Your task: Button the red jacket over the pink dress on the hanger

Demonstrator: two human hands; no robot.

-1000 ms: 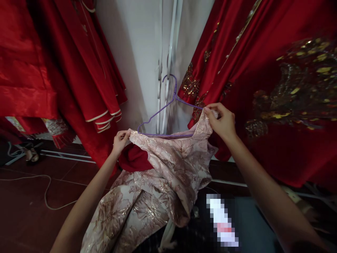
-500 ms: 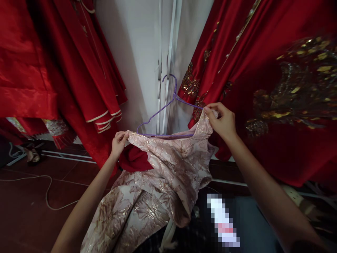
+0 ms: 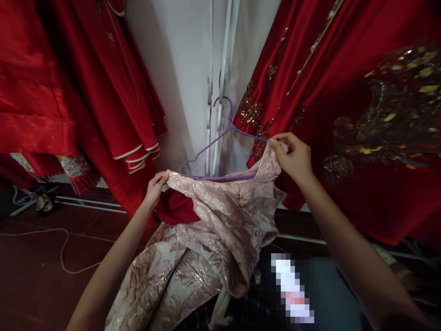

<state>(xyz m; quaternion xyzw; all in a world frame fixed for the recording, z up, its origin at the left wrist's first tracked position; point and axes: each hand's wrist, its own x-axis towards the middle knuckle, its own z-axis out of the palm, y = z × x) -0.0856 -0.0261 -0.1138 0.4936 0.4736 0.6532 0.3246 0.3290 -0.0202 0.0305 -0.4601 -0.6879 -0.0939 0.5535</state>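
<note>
A pale pink dress [image 3: 220, 207] with a raised, shiny floral pattern spreads between my two hands. My left hand [image 3: 155, 187] pinches its left shoulder strap. The right shoulder is gripped by my right hand [image 3: 294, 155], thumb and fingers closed beside the end of a purple hanger [image 3: 210, 146]. The hanger's right arm goes into that shoulder; its left end shows bare, just right of my left fingertips. Its bottom bar crosses the neckline, and its hook points up, attached to nothing that I can make out. The dress's lower part folds down toward my body.
Red garments [image 3: 113, 92] hang at the left. More red garments with gold embroidery [image 3: 386, 115] hang at the right. White rails [image 3: 215, 92] run up the pale wall between them. A cable [image 3: 64, 250] and shoes [image 3: 44, 202] lie on the dark tiled floor.
My right hand, with the right shoulder and the hanger, has shifted slightly to the right. The left hand keeps its hold, almost still.
</note>
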